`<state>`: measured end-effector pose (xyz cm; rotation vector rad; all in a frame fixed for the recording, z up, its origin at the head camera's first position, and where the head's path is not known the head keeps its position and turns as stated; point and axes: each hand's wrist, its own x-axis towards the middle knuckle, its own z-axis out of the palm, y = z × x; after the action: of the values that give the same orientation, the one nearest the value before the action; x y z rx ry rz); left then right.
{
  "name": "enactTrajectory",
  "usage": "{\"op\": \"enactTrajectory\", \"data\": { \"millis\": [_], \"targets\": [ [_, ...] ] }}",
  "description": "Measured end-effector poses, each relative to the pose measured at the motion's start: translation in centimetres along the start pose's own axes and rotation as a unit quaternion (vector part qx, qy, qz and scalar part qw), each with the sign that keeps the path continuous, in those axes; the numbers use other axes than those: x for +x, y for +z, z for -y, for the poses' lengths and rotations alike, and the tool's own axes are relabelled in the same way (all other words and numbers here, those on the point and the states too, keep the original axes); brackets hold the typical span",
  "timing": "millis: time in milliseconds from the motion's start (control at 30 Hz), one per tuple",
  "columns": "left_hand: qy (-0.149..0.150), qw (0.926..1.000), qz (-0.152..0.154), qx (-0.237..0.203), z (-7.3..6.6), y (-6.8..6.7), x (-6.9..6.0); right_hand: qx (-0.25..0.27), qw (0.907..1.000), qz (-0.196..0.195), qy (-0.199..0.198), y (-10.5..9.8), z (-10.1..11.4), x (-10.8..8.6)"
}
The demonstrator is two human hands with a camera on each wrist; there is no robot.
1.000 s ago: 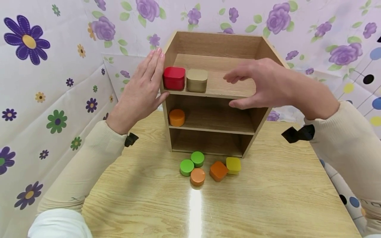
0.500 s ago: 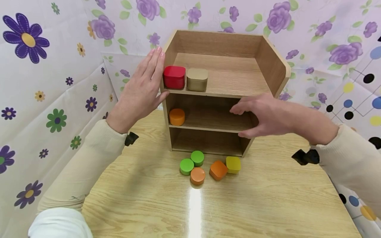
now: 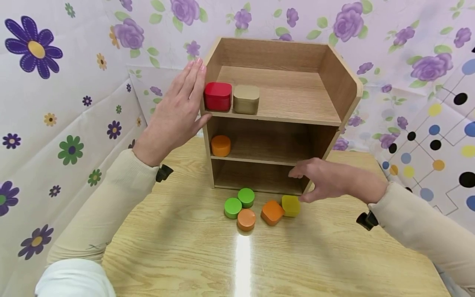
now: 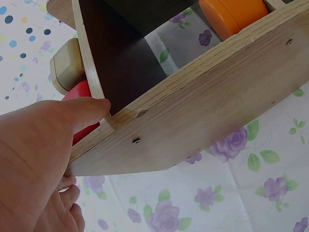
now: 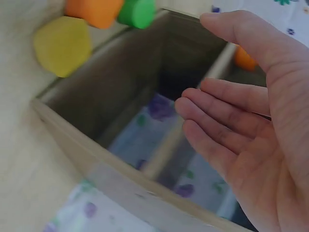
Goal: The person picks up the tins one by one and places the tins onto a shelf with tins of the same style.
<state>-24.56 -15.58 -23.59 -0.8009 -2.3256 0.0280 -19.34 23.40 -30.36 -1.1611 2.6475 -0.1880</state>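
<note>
My left hand (image 3: 170,111) rests against the left side of the wooden shelf (image 3: 274,120), its thumb on the front edge of the top board beside the red box (image 3: 217,96). In the left wrist view the thumb of the left hand (image 4: 43,145) touches the shelf's edge. My right hand (image 3: 330,179), empty and with thumb and fingers apart, hovers by the shelf's lower right corner, just right of the yellow block (image 3: 290,206). The orange block (image 3: 272,213) touches the yellow one. The right wrist view shows the right hand (image 5: 251,121) over the shelf's compartments.
A gold box (image 3: 246,99) stands on the top board and an orange round box (image 3: 220,146) on the middle one. Two green round boxes (image 3: 233,208) and a copper-orange round one (image 3: 246,219) lie on the table (image 3: 185,255) before the shelf. Flowered cloth (image 3: 156,24) hangs behind.
My right hand has moved down from the top board, past the middle compartment, to beside the yellow block. The left hand has stayed against the shelf's side.
</note>
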Motion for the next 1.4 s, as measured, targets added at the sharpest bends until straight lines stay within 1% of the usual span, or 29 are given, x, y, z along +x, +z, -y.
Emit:
{"op": "enactTrajectory", "data": {
  "millis": [100, 233, 367, 433, 567, 667, 867, 1167, 1400],
  "targets": [
    [0.001, 1.0, 0.0, 0.002, 0.0, 0.0, 0.1, 0.007, 0.9997, 0.018, 0.014, 1.6, -0.7, 0.2],
    [0.0, 1.0, 0.001, 0.002, 0.0, 0.0, 0.1, 0.006, 0.9994, 0.027, 0.02, 3.9, -1.6, 0.5],
    [-0.002, 1.0, 0.003, 0.001, 0.0, 0.0, 0.1, 0.004, 0.9992, 0.03, 0.027, 6.1, -2.6, 0.8],
    [-0.003, 1.0, 0.005, 0.0, 0.0, 0.0, 0.1, 0.005, 0.9994, 0.025, 0.024, 7.1, -3.0, 0.9],
    [-0.003, 1.0, 0.008, 0.001, -0.1, 0.0, 0.1, 0.012, 0.9997, 0.01, 0.022, 8.9, -3.7, 0.9],
    [-0.001, 1.0, 0.007, 0.003, -0.1, 0.0, 0.1, 0.016, 0.9995, -0.001, 0.029, 10.1, -4.3, 0.9],
    [0.0, 1.0, 0.003, 0.003, 0.0, 0.0, 0.1, 0.034, 0.9985, -0.033, 0.027, 12.0, -5.3, 1.0],
    [-0.005, 1.0, 0.005, -0.004, -0.1, 0.0, 0.1, 0.035, 0.9959, -0.081, 0.023, 13.7, -6.2, 1.3],
    [-0.002, 1.0, 0.004, 0.0, -0.1, 0.1, 0.1, 0.045, 0.9922, -0.111, 0.033, 14.9, -6.4, 1.2]
  ]
}}
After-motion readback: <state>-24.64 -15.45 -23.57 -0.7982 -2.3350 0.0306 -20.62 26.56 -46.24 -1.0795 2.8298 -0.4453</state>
